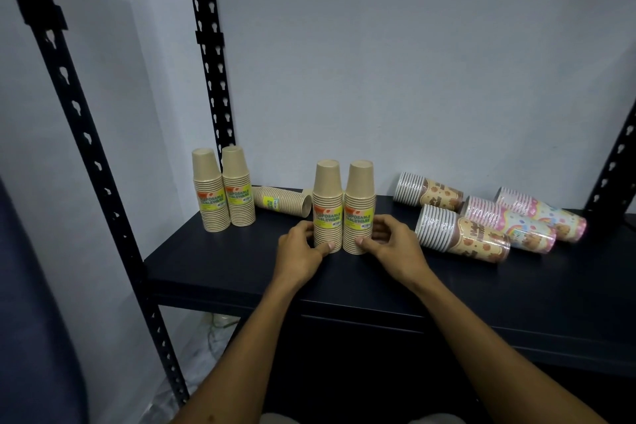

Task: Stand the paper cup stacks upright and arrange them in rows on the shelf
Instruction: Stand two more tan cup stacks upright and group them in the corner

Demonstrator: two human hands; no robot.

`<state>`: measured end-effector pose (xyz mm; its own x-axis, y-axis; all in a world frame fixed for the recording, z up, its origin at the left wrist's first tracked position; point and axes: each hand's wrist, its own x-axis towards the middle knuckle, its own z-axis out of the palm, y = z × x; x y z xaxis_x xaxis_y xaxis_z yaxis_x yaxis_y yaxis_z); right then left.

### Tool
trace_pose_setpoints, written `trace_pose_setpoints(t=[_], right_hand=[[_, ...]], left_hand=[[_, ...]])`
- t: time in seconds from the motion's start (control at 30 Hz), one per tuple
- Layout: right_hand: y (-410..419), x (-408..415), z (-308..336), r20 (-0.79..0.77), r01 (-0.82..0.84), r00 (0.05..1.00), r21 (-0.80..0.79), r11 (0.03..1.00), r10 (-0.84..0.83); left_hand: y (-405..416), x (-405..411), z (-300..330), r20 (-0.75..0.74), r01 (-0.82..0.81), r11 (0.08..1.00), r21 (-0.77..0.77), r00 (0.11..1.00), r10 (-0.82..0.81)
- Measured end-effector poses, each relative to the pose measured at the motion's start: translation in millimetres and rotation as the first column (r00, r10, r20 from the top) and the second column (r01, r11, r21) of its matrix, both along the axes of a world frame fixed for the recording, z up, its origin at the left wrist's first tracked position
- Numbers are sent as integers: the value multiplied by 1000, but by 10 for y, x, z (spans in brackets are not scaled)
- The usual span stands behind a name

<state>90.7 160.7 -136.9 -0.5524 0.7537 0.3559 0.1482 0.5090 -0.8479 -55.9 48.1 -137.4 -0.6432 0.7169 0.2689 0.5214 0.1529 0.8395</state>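
A twin pack of brown paper cup stacks [342, 206] with a yellow label stands upright in the middle of the dark shelf [241, 265]. My left hand [303, 248] grips its left stack near the base, and my right hand [389, 241] grips its right stack. Another upright twin pack [223, 193] stands at the back left. Between them a brown stack [282, 201] lies on its side. To the right, several printed stacks lie on their sides: two brown-patterned ones [428, 194] [463, 234] and two pink rainbow ones [509, 224] [540, 213].
Black perforated uprights [210, 55] [86, 134] frame the shelf on the left, and another upright [612, 165] stands at the right. A pale wall closes the back. The shelf's front edge [344, 303] runs below my wrists.
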Motion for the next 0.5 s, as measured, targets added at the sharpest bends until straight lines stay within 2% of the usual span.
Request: trace_pose_setpoints(t=[0.5], right_hand=[[-24, -22, 7, 33, -3, 999, 54, 999, 1]], left_hand=[[-26, -14, 6, -20, 11, 1000, -16, 1000, -11]])
